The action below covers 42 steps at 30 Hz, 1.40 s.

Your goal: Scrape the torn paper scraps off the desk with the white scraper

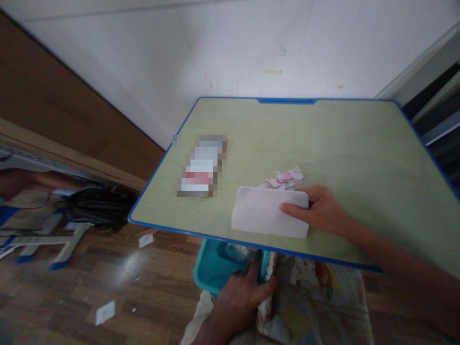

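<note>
My right hand [319, 211] grips the right end of a white rectangular card [266, 211] with rounded corners, thumb on its near face. The card stands tilted near the front edge of the pale green table [341, 143]. Just behind it lies a small heap of torn paper scraps [287, 178], white with pink marks; the card hides part of the heap. Below the table edge, my left hand [244, 292] is closed around the right rim of a teal plastic basin [203, 263]. Clear crumpled plastic [239, 251] shows inside the basin.
A phone-like object [203, 165], blurred out, lies on the table's left side. Patterned cloth [305, 306] with scraps on it is under the table's front edge. Paper pieces [105, 312] lie on the wooden floor. A black bag [97, 206] and another person's arm [39, 181] are at left.
</note>
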Available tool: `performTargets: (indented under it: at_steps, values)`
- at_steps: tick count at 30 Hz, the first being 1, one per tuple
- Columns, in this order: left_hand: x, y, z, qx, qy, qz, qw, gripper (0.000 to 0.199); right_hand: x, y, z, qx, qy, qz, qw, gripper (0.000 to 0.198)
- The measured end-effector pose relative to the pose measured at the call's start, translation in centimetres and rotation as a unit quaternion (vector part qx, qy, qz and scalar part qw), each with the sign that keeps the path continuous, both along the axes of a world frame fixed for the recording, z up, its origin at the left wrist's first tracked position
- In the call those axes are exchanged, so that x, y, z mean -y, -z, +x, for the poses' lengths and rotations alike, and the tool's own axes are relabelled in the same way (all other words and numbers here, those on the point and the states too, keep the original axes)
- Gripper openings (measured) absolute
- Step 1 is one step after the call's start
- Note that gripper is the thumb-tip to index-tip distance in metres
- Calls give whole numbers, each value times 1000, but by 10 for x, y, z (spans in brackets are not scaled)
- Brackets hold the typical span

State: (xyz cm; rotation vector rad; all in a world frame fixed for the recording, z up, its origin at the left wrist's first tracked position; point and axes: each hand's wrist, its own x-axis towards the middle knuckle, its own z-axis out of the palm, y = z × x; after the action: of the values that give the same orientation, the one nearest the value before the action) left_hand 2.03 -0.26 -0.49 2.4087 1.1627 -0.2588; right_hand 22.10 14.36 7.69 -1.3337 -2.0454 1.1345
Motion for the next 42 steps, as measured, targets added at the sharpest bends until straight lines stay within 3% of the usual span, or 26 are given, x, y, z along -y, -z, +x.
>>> performTargets:
  at_steps: [8,16,19,22,25,27,30,36,42]
  values:
    - [0,-1,0,-20,3,3,1000,66,9,-2,-8,14,-42,3,999,36]
    - [0,0,1,-15,-3,19,1000,65,16,-1,-6,-2,-77,70,995,36]
    - [0,0,1,-5,-3,22,1000,63,11,1,0,-69,-19,12,997,31]
    - [0,0,1,6,-3,16,1000,63,-2,6,10,-190,96,-39,976,20]
    - [1,0,1,5,-5,16,1000,67,-15,8,19,-276,195,-5,941,14]
    - [1,0,1,4,-3,17,1000,69,-20,6,24,-277,233,25,932,11]
    - [0,1,2,7,-1,19,1000,67,-21,3,29,-240,238,41,940,10]
    - [-1,0,3,7,4,20,1000,64,-16,-4,36,-123,166,60,977,10]
    - [0,0,4,-9,1,24,1000,60,-19,-5,39,-124,216,112,962,11]
